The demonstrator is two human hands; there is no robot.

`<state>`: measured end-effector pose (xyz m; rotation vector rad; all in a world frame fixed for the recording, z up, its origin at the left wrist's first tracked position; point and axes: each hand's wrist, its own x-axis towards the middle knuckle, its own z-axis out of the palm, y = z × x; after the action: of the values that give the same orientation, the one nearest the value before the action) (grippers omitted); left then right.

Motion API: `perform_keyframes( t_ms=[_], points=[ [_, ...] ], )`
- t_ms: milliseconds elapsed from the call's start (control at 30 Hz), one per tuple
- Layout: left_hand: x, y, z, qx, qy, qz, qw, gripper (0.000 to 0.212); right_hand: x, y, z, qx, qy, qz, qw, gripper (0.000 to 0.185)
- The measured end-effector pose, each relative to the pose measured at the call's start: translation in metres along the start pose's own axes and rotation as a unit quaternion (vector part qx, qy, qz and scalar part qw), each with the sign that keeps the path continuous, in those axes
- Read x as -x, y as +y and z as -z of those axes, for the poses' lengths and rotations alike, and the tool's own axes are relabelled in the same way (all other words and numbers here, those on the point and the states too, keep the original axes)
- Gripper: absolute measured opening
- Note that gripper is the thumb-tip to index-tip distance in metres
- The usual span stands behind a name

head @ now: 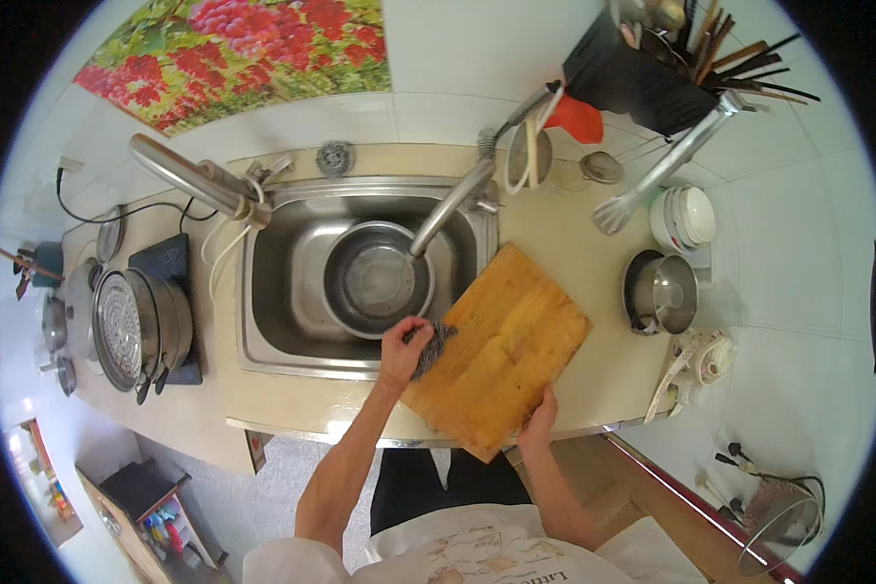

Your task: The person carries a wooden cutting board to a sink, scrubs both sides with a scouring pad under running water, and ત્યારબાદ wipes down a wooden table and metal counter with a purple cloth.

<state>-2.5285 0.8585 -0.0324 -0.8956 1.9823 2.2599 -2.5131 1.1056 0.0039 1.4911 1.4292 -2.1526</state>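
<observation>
A wooden cutting board (507,343) lies tilted across the counter, its left part reaching over the right rim of the steel sink (369,371). My right hand (539,423) grips the board's lower right edge. My left hand (405,350) holds a dark steel-wool scourer (433,349) against the board's left edge. In the sink stands a round metal basin (378,281), with the end of the metal faucet (452,208) over its right side.
Stacked white bowls (682,219) and metal bowls (661,293) stand at the right. A black utensil holder (635,73) hangs on the wall. To the left sits a steel steamer pot (142,328). Another scourer (335,158) lies behind the sink.
</observation>
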Motion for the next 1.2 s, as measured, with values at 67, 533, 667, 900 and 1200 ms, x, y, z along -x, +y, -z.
perform_keyframes(
  t_ms=[67,533,667,900,1200],
  points=[
    [0.033,-0.001,0.018,-0.010,0.044,-0.008,0.999,0.012,0.007,0.016,-0.004,-0.005,0.005,0.058,0.998,0.028],
    [0.093,-0.004,0.074,0.192,0.245,0.033,0.950,0.012,-0.028,0.067,-0.126,0.512,-0.145,0.399,0.747,0.017],
    [0.058,-0.005,0.062,0.173,0.174,-0.005,0.969,0.011,-0.029,0.070,-0.122,0.499,-0.166,0.435,0.731,0.018],
    [0.043,0.003,0.053,0.050,0.186,-0.041,0.980,0.013,-0.037,0.005,-0.171,0.447,-0.193,0.484,0.727,0.033],
    [0.035,0.007,0.052,0.042,0.170,-0.011,0.984,0.013,-0.066,-0.054,-0.240,0.576,-0.168,0.555,0.576,0.039]
  ],
)
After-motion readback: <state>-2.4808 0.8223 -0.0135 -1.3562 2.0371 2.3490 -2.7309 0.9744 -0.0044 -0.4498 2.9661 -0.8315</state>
